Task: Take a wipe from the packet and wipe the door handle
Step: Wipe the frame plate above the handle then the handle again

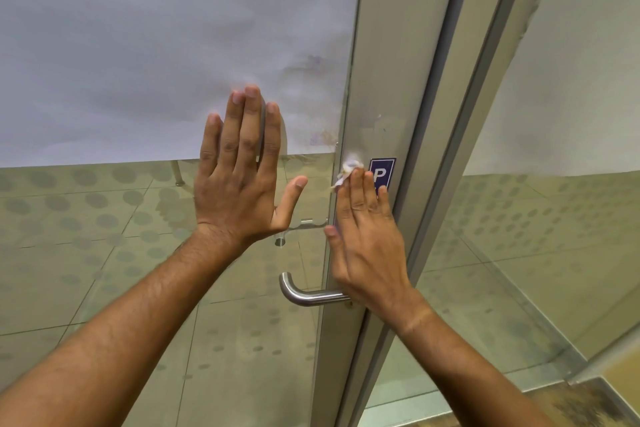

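My left hand (239, 177) lies flat against the glass of the door, fingers spread and pointing up, holding nothing. My right hand (367, 232) presses a crumpled white wipe (348, 172) against the metal door frame (384, 80), just left of a small blue sign with a white P (381, 173). The wipe sticks out beyond my fingertips. The steel lever door handle (304, 295) sits below my right hand, its right end hidden behind my wrist. The wipe is well above the handle. No packet is in view.
The door is glass with a frosted upper band (138, 45); a tiled floor with grey dots shows through it. A second handle (304, 224) shows on the far side of the glass. Another glass panel (554, 218) stands to the right of the frame.
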A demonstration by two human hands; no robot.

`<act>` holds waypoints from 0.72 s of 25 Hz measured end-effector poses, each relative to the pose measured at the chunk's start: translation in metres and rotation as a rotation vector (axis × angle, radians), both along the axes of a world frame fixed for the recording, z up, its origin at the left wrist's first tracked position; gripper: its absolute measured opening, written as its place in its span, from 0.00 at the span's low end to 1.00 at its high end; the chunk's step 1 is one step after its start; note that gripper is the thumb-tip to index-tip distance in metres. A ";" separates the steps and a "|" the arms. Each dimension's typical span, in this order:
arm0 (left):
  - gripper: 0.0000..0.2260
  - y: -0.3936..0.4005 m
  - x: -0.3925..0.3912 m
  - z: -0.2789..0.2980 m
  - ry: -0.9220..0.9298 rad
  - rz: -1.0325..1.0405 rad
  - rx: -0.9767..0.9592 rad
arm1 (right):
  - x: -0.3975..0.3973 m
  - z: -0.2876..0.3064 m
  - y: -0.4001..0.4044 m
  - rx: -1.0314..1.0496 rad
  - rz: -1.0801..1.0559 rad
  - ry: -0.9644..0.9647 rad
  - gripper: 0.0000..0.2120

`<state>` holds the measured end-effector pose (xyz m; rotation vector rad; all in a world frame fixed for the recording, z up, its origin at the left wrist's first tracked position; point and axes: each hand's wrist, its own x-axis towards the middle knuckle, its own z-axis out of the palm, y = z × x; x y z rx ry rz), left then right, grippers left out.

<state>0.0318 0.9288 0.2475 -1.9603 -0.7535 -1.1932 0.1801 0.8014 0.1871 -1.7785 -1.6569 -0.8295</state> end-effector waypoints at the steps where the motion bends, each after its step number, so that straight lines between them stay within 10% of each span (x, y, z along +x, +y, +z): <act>1: 0.39 0.000 0.000 0.000 -0.002 -0.002 0.001 | 0.004 0.008 0.003 0.021 -0.006 -0.014 0.29; 18: 0.39 -0.002 -0.001 0.002 0.025 0.026 -0.003 | 0.063 -0.039 -0.031 -0.194 0.118 -0.506 0.23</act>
